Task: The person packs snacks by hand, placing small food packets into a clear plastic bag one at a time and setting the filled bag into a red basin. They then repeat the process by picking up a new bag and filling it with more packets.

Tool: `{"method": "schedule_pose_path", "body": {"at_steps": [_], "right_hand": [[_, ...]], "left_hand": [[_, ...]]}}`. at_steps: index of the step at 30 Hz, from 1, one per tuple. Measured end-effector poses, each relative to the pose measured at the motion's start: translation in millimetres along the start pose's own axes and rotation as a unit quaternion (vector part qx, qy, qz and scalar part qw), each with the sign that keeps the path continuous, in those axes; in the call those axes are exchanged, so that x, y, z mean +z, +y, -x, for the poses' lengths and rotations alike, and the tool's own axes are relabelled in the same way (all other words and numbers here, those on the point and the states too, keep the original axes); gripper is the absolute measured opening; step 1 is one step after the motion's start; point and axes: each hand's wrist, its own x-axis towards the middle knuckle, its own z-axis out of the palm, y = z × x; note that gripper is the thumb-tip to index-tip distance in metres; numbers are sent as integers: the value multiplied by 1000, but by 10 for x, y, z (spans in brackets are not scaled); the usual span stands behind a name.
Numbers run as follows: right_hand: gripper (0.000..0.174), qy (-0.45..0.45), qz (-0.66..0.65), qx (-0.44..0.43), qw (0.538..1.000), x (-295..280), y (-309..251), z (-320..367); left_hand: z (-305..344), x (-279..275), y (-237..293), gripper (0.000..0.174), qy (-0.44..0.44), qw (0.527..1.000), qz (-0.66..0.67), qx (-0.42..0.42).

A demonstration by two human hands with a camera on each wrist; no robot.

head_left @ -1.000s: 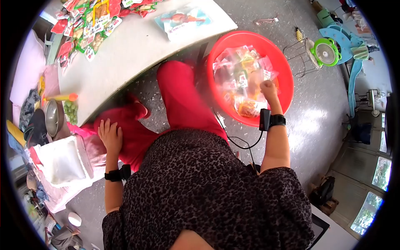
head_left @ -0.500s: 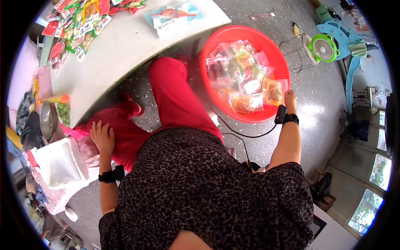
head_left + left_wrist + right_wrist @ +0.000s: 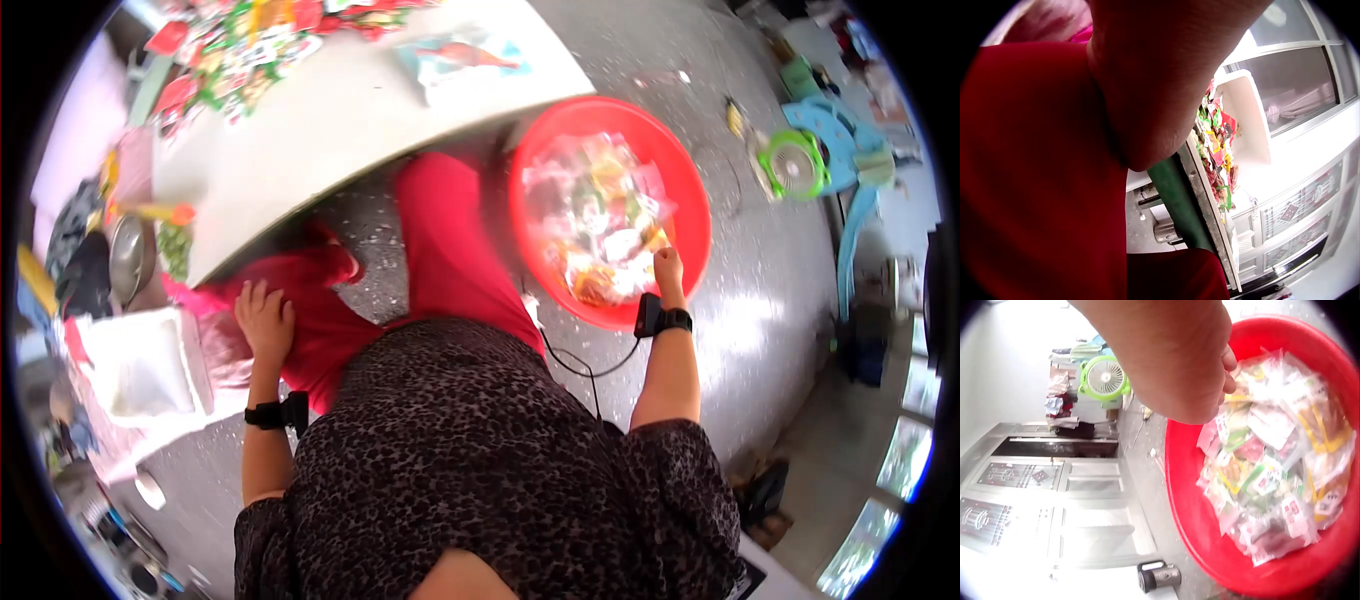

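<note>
A red plastic tub (image 3: 697, 215) on the floor holds a heap of clear food packets (image 3: 1266, 478), several with yellow or green prints and white labels. My right hand (image 3: 668, 268) is over the tub's right side with its fingers curled, pinching the edge of a yellow-printed packet (image 3: 656, 241). In the right wrist view, the back of the hand hides most of that packet. My left hand (image 3: 266, 320) rests on the thigh of the red trousers (image 3: 440, 240), fingers relaxed and holding nothing.
A white table (image 3: 330, 120) at upper left bears a pile of red and green packets (image 3: 245, 60) and a larger blue packet (image 3: 465, 60). A white foam box (image 3: 140, 370) stands at left. Past the tub is a green fan (image 3: 795, 165). A cable (image 3: 600, 373) runs from the right wrist.
My right hand drew a yellow-printed packet from the heap out to the tub's rim, then came back inward over the heap. My left hand stays on the thigh. The head view shifted slightly.
</note>
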Motion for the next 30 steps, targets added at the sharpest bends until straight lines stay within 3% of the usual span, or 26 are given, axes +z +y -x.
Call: {"method": "schedule_pose_path", "body": {"at_steps": [2,3,4,5,6,8,10,13,15,16,18,22,26,29,30], "right_hand": [[18,-7,-1,-102,995,312,-50,-273],[18,-36,14,-77,996,204,-469,-233],[17,-142,-72,-96,983,-42,-1042,-147],[17,-165,-166,-105,967,-6,-1335,-159],[17,-85,-174,-184,964,139,-1514,-148],[14,-131,-187,-244,942,-72,-2323,85],[9,-167,-240,-269,918,141,-2699,142],[9,-189,-265,-336,884,361,-3268,372],[12,-192,-268,-351,877,281,-3671,716],[14,-244,-278,-324,871,380,-3722,723],[15,-156,-291,-410,850,576,-3827,833],[12,-91,-282,-508,808,726,-3970,1011],[11,-56,-270,-551,788,748,-4014,1101],[12,-41,-254,-564,784,728,-4018,1101],[12,-36,-252,-565,785,737,-4011,1093]], "left_hand": [[-19,-64,4,21,35,999,26,17],[-8,-71,6,22,59,998,30,19],[-5,-109,8,21,65,997,42,9],[-4,-138,-14,21,45,997,63,-10],[22,-142,-35,21,49,996,67,-16],[88,-134,-86,23,79,991,102,-41],[123,-196,-100,25,83,984,130,-92],[167,-332,-229,28,159,969,151,-115],[198,-617,-361,28,182,962,130,-158],[196,-696,-445,28,191,958,123,-175],[245,-658,-821,29,237,951,42,-194],[409,-825,-1542,29,284,915,-16,-287],[658,-770,-2058,35,77,868,-17,-490],[741,-724,-2190,35,-78,834,27,-545],[738,-695,-2207,33,-64,836,30,-544]]}}
